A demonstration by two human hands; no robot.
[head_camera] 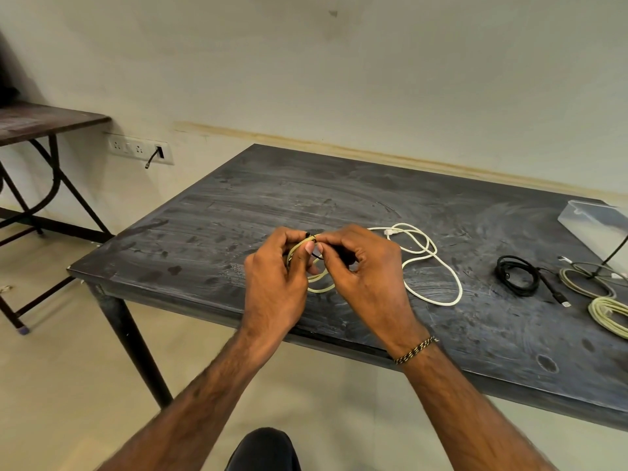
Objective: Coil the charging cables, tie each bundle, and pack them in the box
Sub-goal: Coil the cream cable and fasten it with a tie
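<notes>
Inspector: Head view: the left hand and right hand are both pinching a coiled pale-yellow braided cable and its thin black tie above the dark table.

Assessor: If the pinch is loosening, the coil is likely springing open; the clear plastic box is sitting well apart.

No readable text, label, brand, number or sign anywhere. Cables, clear box at counter's far right corner, wall socket plate: all unmarked.
</notes>
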